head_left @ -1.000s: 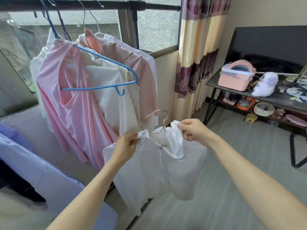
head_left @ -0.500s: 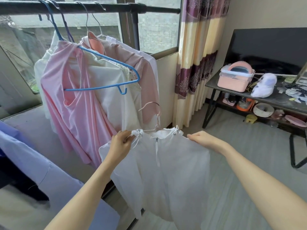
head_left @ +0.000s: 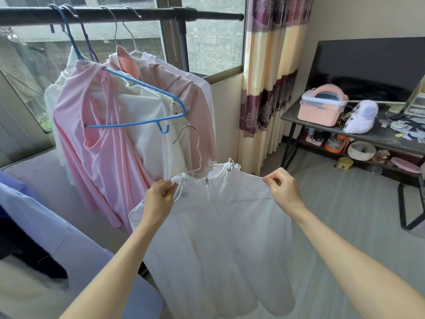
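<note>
A white zip-front garment (head_left: 220, 238) hangs spread out in front of me on a pale pink hanger (head_left: 195, 146), whose hook sticks up free of the rail. My left hand (head_left: 159, 199) pinches the garment's left collar edge by a drawstring. My right hand (head_left: 284, 187) pinches its right shoulder, pulling the cloth flat. A black clothes rail (head_left: 138, 13) runs across the top, carrying a pink top (head_left: 103, 162) on a blue hanger (head_left: 142, 104), a cream garment (head_left: 149, 134) and a dusty pink shirt (head_left: 197, 116).
A window lies behind the rail, a purple and cream curtain (head_left: 271, 77) to its right. A dark table (head_left: 358, 132) at right holds a pink box (head_left: 322, 107) and a white bundle (head_left: 361, 118). Lilac cloth (head_left: 34, 222) lies at lower left. Grey floor stretches between.
The bunched white garment has been spread out over the hanger. My right hand moved right along the shoulder and now pinches its edge. My left hand kept its hold on the collar.
</note>
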`<action>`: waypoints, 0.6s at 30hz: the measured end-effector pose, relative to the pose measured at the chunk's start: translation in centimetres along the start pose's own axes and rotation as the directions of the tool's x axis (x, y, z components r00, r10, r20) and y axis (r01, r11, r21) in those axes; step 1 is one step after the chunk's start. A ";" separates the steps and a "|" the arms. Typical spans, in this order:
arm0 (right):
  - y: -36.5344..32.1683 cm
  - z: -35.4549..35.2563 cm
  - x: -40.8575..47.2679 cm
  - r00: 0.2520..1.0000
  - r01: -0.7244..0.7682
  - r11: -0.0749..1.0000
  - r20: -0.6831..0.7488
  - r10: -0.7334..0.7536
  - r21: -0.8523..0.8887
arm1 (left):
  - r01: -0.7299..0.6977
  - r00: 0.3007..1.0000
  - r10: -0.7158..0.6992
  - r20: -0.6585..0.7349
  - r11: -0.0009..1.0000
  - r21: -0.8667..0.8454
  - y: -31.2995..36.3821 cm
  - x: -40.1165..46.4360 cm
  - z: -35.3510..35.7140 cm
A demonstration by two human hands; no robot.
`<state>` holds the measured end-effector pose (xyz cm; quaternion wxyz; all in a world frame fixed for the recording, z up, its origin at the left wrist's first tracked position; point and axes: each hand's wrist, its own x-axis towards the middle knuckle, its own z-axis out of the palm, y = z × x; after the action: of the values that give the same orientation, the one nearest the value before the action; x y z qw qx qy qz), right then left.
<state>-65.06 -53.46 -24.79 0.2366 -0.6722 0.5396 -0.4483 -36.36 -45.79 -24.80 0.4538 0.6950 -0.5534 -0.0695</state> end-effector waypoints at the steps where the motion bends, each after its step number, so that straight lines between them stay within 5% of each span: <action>1: -0.2 0.0 0.1 0.999 0.021 1.000 -0.029 -0.021 -0.009 | -0.022 1.000 0.022 -0.003 0.999 0.024 0.1 0.0 -0.1; 11: -1.7 -0.9 0.3 0.888 0.330 0.900 -0.231 -0.399 -0.285 | -0.293 0.933 0.344 -0.103 0.896 0.334 1.2 1.4 0.3; 15: -0.3 0.3 -1.6 0.862 0.459 0.836 -0.077 -0.501 -0.301 | -0.164 0.952 0.235 -0.196 0.933 0.320 2.0 1.9 0.3; 18: 1.3 2.0 -3.0 0.900 0.423 0.869 0.230 -0.369 -0.259 | -0.137 0.960 0.185 -0.211 0.965 0.223 2.2 1.7 0.8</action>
<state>-64.04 -51.39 -27.81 0.0796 -0.8332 0.4293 -0.3392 -37.76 -47.64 -22.99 0.4445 0.6941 -0.5561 0.1065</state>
